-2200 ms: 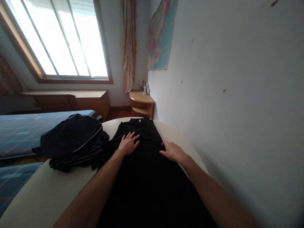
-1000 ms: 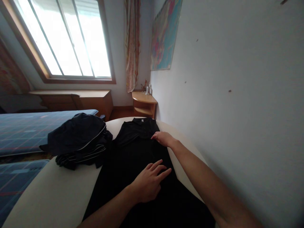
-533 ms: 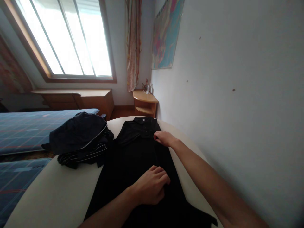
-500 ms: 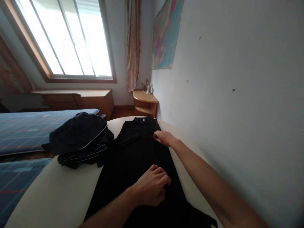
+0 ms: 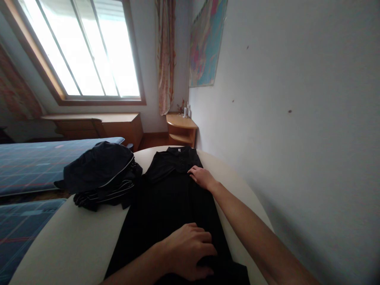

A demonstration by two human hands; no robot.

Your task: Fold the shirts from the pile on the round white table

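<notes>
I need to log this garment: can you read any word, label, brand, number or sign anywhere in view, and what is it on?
No text here can be read.
On the wall map: print too blurred to read.
On the white neck tag in the collar of the black garment: too small to read.

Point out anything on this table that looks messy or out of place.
The pile of dark clothes at the left edge of the table is crumpled, not folded. The black garment lies flat under the left hand and right hand; nothing else stands out.

Left hand point(image 5: 187, 251), right hand point(image 5: 202, 177), forearms point(image 5: 252, 233) seemingly bare
</notes>
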